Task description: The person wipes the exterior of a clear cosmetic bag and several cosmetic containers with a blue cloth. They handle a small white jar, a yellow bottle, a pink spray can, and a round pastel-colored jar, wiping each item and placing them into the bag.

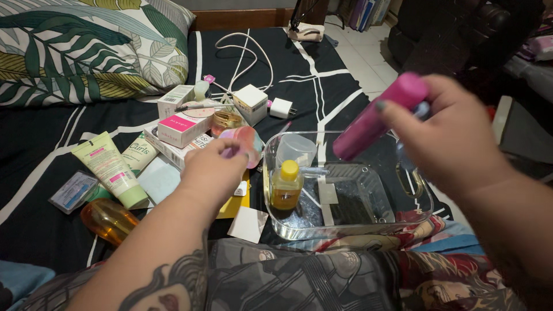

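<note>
Now, pink tube [377,115] gripped in right hand [443,138], apparently above clear bin [368,227]

Your right hand [455,138] grips a pink tube [377,115] of smooth, slightly satin plastic. Your left hand [210,170] holds a small round pad [249,144] with a soft, matt, pastel surface. At the centre, the clear tray [403,216] is glossy hard plastic, and the little bottle [286,185] inside it is see-through plastic with a matt yellow cap. At left, the green tube [109,167] looks matt, while the orange bottle [108,220] is shiny and translucent. The boxes [184,128] are smooth printed card. The black sheet [46,138] beneath is matt woven cloth, and the leaf-print pillow [75,46] at upper left is cloth too.
</note>
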